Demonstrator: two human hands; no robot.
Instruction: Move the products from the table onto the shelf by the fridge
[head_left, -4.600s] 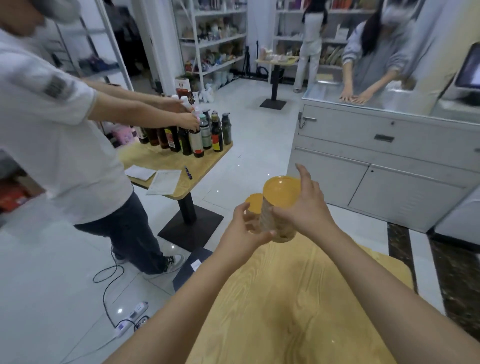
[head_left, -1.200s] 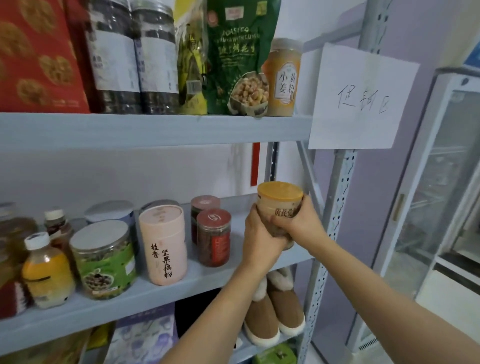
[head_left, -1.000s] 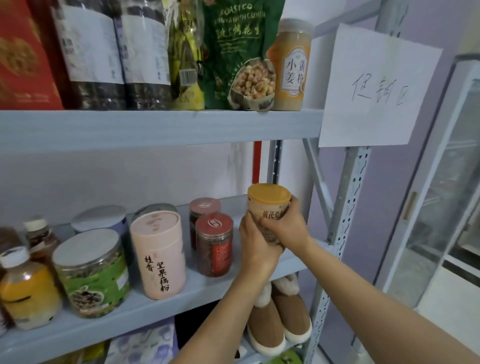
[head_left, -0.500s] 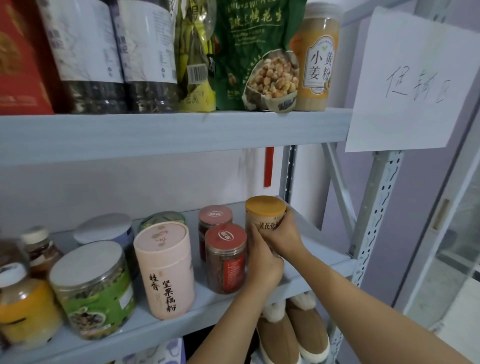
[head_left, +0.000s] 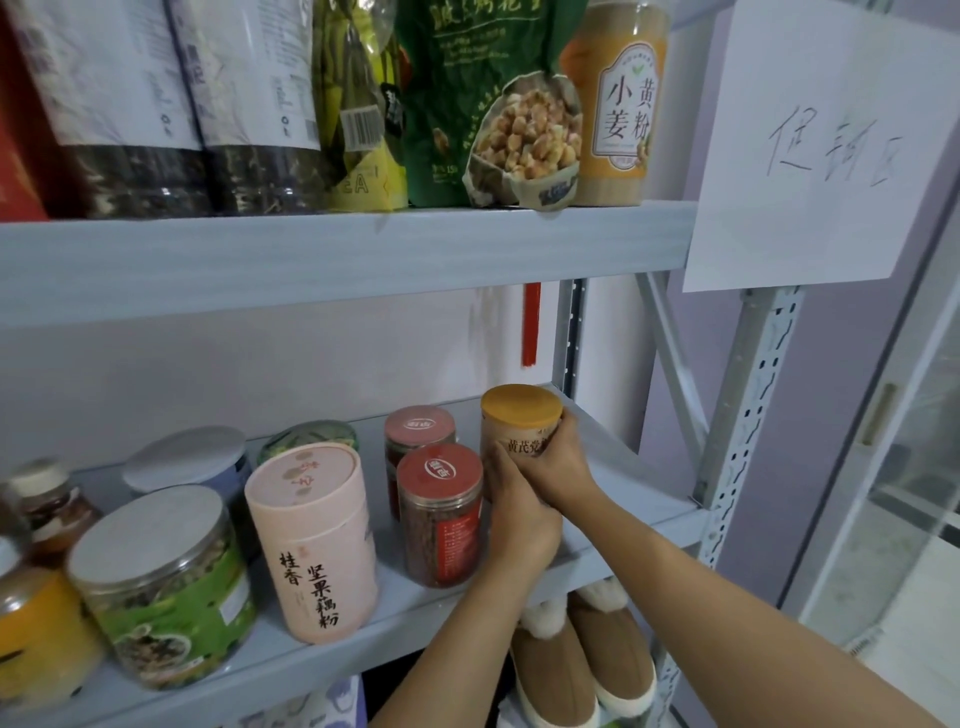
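**Both grips on the jar, at the right end of the middle shelf**

You have the jar (head_left: 519, 418) between both hands. It stands upright, with its yellow lid on top and fully in view. Your right grip (head_left: 560, 470) comes in from the right and its fingers curl across the front of the label, covering part of the print. Your left grip (head_left: 522, 519) sits lower and nearer to you, with its fingers wrapped round the jar's left and near side. The two hands overlap there, the right wrist lying over the left hand's knuckles. Only the lid and a band of label show above your fingers — the lower half and the base are hidden, so you cannot tell whether the jar rests on the board or is held just above it.

The jar is over the shelf (head_left: 628, 486), towards the back of its right end. A red-lidded jar (head_left: 441, 514) stands just left of your left grip, close enough that the hand may be touching it. A second one (head_left: 418, 431) stands behind that, beside the yellow lid. The pink tube (head_left: 311, 540) is further left, apart from your hands. To the right of the jar the board is bare up to the post, and the fridge (head_left: 914, 467) lies beyond.
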